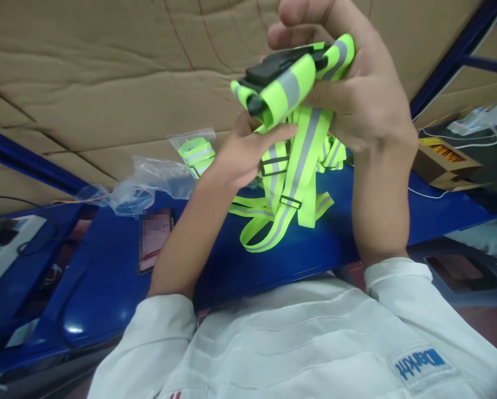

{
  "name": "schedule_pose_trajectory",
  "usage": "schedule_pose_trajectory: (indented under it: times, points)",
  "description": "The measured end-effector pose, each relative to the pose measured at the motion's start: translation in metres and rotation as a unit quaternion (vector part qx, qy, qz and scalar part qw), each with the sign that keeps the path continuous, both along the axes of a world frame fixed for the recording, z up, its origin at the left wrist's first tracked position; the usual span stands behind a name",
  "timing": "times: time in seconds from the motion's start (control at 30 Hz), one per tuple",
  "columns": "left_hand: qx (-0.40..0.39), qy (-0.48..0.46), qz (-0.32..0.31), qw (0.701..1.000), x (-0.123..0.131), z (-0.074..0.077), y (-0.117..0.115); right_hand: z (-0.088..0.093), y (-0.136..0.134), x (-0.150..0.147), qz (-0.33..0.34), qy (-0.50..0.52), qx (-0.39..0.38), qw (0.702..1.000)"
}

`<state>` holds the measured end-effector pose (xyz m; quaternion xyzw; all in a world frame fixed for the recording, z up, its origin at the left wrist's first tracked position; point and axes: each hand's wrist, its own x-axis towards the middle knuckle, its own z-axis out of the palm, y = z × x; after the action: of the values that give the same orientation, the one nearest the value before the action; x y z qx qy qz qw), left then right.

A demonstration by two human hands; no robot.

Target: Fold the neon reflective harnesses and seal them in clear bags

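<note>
A neon yellow reflective strap [304, 149] with a grey stripe hangs between my hands, its lower loops reaching down over the blue table [327, 249]. My right hand [356, 105] is closed around the raised upper loop, its thumb on the webbing and its upper fingers curled behind. A black buckle [279, 69] sits in this loop, at the left of those fingers. Lower and to the left, my left hand [248, 147] grips the webbing, with its thumb across the front. Black slide adjusters [290, 201] show on the hanging part. The left fingertips are mostly hidden behind the strap.
Another rolled neon strap [197, 155] lies in a clear bag behind my left wrist. Crumpled clear plastic bags [160, 177] and a phone [154, 239] are at the left. An open cardboard box [445, 166] stands at the right. Cardboard sheeting [107, 72] rises behind the table.
</note>
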<state>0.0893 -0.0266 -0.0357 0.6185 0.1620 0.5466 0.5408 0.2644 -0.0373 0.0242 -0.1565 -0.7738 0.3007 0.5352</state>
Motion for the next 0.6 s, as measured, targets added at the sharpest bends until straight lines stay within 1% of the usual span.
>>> schedule_pose_trajectory:
  times: [0.07,0.1,0.17,0.2,0.23,0.3,0.37,0.4,0.47,0.5,0.53,0.6]
  points:
    - [-0.006,0.003,-0.012,1.000,0.003,-0.002,0.000,-0.001,0.006,0.001,0.036,0.018,-0.054,0.998]
    - [-0.011,0.010,-0.026,1.000,0.004,-0.003,0.000,-0.003,0.009,0.002,0.045,0.025,-0.066,0.996]
    - [-0.009,0.020,-0.052,0.998,0.006,-0.004,-0.001,-0.005,0.015,0.002,0.038,0.027,-0.067,0.997]
    - [-0.005,0.022,-0.056,0.998,0.007,-0.005,-0.001,-0.006,0.016,0.002,0.028,0.025,-0.052,0.998]
    - [-0.002,0.022,-0.051,0.998,0.008,-0.005,-0.001,-0.007,0.016,0.003,0.011,0.018,-0.033,0.999]
    - [-0.002,0.029,-0.022,0.999,0.008,-0.005,0.000,-0.006,0.013,0.006,-0.027,-0.013,0.006,1.000]
    - [-0.013,0.052,0.002,0.999,0.004,-0.004,0.001,-0.003,0.006,0.011,-0.057,-0.075,0.055,0.994]
    - [-0.018,0.068,0.003,0.998,0.002,-0.003,0.001,0.000,0.003,0.015,-0.076,-0.119,0.076,0.987]
    - [-0.027,0.103,-0.017,0.994,-0.004,-0.001,0.001,0.005,-0.005,0.020,-0.126,-0.198,0.108,0.966]
    - [-0.034,0.117,-0.033,0.992,-0.006,0.000,0.000,0.007,-0.008,0.022,-0.160,-0.227,0.111,0.954]
    - [-0.039,0.126,-0.050,0.990,-0.007,0.001,-0.002,0.009,-0.012,0.022,-0.196,-0.244,0.107,0.944]
    - [-0.047,0.126,-0.077,0.988,-0.008,0.001,-0.005,0.011,-0.016,0.019,-0.253,-0.242,0.100,0.931]
